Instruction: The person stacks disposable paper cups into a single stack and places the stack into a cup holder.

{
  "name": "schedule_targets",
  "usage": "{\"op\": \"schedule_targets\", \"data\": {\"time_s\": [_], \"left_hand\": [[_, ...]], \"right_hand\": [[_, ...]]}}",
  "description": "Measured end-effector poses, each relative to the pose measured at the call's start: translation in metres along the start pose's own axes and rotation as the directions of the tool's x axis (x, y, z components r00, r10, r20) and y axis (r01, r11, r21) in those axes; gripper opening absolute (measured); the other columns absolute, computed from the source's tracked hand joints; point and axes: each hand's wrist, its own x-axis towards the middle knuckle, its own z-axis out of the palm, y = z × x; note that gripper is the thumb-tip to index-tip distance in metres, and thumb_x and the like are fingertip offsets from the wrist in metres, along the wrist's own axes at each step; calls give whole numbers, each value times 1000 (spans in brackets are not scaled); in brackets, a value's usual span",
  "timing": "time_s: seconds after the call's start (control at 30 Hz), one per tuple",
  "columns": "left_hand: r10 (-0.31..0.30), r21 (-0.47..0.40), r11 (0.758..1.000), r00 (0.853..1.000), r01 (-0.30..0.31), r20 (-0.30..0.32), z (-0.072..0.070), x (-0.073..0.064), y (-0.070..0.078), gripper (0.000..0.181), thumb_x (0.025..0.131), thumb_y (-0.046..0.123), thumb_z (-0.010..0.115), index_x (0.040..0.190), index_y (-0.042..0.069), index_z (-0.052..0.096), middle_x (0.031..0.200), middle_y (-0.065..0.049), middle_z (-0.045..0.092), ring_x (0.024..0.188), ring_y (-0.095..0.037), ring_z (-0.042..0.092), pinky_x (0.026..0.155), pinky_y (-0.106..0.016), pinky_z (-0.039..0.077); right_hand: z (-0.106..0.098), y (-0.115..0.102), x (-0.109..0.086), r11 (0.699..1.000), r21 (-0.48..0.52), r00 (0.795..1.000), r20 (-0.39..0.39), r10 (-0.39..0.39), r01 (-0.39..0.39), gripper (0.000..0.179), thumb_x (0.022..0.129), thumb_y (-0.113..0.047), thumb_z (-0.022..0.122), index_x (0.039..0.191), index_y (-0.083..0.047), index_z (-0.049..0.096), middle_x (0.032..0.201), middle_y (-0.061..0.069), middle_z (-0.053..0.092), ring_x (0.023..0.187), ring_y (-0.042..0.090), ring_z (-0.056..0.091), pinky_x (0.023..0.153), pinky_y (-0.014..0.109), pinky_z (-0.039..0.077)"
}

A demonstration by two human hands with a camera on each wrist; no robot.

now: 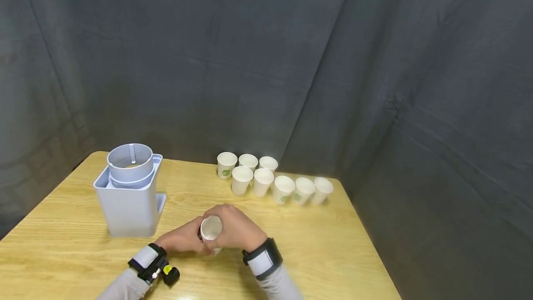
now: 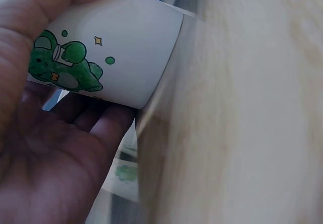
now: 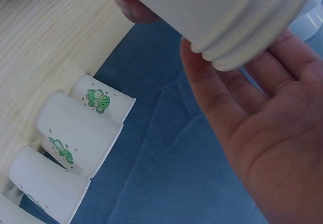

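A short stack of white paper cups is held between both hands above the front of the table. In the right wrist view, the stack shows several rims nested one above another. My left hand grips the lower part of the stack; the left wrist view shows a green cartoon print on the cup it holds. The right hand curls round the rim end from the other side, with its fingers at the rims. The inside of the top cup faces up in the head view.
Several single paper cups stand upright in uneven rows at the back of the wooden table. To the left is a pale square container with a round open cylinder in its top. Dark curtains hang behind and at the sides.
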Motion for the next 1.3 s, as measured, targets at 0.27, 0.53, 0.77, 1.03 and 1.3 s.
{"op": "schedule_targets", "data": {"time_s": [0.27,0.53,0.77,1.03,1.3], "left_hand": [[14,-6,1000,1000,-14,-15,0,-3,-3,79,77,13,85,143,2,43,136,-16,55,121,-30,53,99,-27,46],[-13,3,1000,1000,13,-12,-3,-3,-6,78,80,15,84,144,3,43,136,-14,56,119,-21,56,98,-26,46],[-20,-21,1000,1000,21,18,-3,-2,-6,66,77,11,83,134,0,51,121,-8,63,109,-18,61,93,-25,48],[-6,-20,1000,1000,6,-13,-1,2,-5,69,74,10,85,135,-1,53,122,-8,65,113,-20,60,97,-28,46],[-11,-22,1000,999,10,-42,0,2,-6,71,72,8,87,134,-2,54,122,-12,65,113,-22,60,97,-25,45]], "right_hand": [[4,2,0,999,34,999,47,0,-2,52,65,-22,92,112,-16,71,104,-6,72,96,7,64,83,14,46],[-1,4,3,995,95,997,80,8,-16,49,81,-39,83,122,-14,69,112,-7,71,102,3,63,87,18,51],[-9,19,13,958,285,999,-43,28,-15,32,98,-34,67,122,-13,71,118,3,74,106,7,63,97,31,50],[-6,50,34,975,224,973,-222,68,-17,33,97,-24,68,127,-10,67,130,2,66,126,17,56,106,38,46],[2,79,51,987,40,946,-282,160,-155,54,92,-21,71,141,-7,54,147,15,46,139,32,38,113,47,38]]}}
